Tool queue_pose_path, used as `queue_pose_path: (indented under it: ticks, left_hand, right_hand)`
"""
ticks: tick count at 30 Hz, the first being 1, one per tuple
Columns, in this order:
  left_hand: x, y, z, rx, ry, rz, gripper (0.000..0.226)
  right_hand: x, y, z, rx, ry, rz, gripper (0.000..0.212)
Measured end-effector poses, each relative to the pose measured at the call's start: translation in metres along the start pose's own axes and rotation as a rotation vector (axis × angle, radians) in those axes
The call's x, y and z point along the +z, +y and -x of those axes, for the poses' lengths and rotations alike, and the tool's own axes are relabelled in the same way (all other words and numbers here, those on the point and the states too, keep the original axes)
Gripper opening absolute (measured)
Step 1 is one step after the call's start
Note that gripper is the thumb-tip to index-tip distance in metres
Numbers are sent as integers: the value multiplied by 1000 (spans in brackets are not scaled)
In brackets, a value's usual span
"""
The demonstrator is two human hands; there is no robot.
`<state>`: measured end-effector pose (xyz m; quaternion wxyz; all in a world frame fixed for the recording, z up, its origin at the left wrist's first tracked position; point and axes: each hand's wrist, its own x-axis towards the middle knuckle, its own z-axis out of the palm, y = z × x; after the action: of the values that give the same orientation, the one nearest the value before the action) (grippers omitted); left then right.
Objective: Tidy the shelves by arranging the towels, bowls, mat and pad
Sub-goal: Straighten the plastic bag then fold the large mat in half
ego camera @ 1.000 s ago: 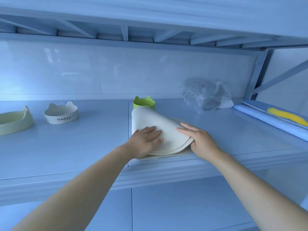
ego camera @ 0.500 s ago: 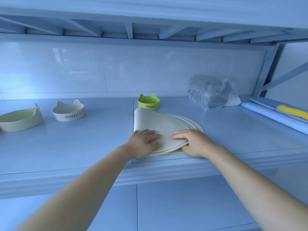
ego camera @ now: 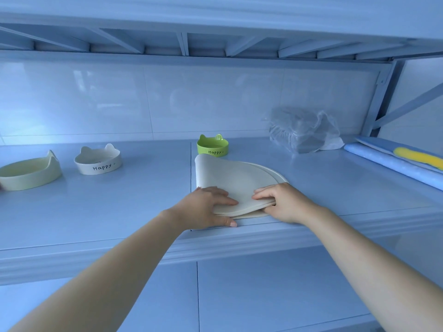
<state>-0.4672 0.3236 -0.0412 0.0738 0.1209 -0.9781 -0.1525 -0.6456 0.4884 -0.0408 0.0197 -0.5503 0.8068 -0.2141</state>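
Observation:
A cream round mat (ego camera: pixel 236 178) lies folded over near the front edge of the shelf (ego camera: pixel 96 212). My left hand (ego camera: pixel 206 207) presses flat on its near left corner, fingers spread. My right hand (ego camera: pixel 285 202) pinches the folded layers at the near right edge. Behind the mat stands a green cat-ear bowl (ego camera: pixel 212 146) marked "Happy". A white "Happy" bowl (ego camera: pixel 98 159) and a pale yellow bowl (ego camera: pixel 28 171) sit at the left. Grey towels in a clear plastic bag (ego camera: pixel 302 130) lie at the back right. A blue pad with a yellow patch (ego camera: pixel 405 159) rests at the far right.
A tiled white wall (ego camera: pixel 167 99) backs the shelf, and another shelf (ego camera: pixel 215 25) hangs close overhead. A metal upright and brace (ego camera: pixel 383 97) stand at the right end. A lower shelf surface (ego camera: pixel 263 295) shows below.
The raised flap of the mat has come down flatter onto its lower half. My right hand slid left to the folded edge. The view shifted, so the green bowl shows fully.

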Motion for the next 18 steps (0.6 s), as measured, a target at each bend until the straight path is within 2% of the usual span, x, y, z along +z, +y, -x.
queue_pose_path:
  ticks: [3,8,11,14,18]
  left_hand:
    - [-1,0,0,12,39,-52,50]
    - [-8,11,0,120,70,-334,35]
    - [-9,17,0,129,96,-383,31]
    - [-5,20,2,123,152,-374,37]
    - [-1,21,7,110,184,-306,38]
  right_hand:
    - [0,-1,0,-7,0,-26,38]
    - [1,-9,4,1,-67,-27,60]
    - [6,-15,5,-58,32,21,47]
    - [13,-22,3,-72,131,64,43]
    - [16,-30,0,-40,144,102,29]
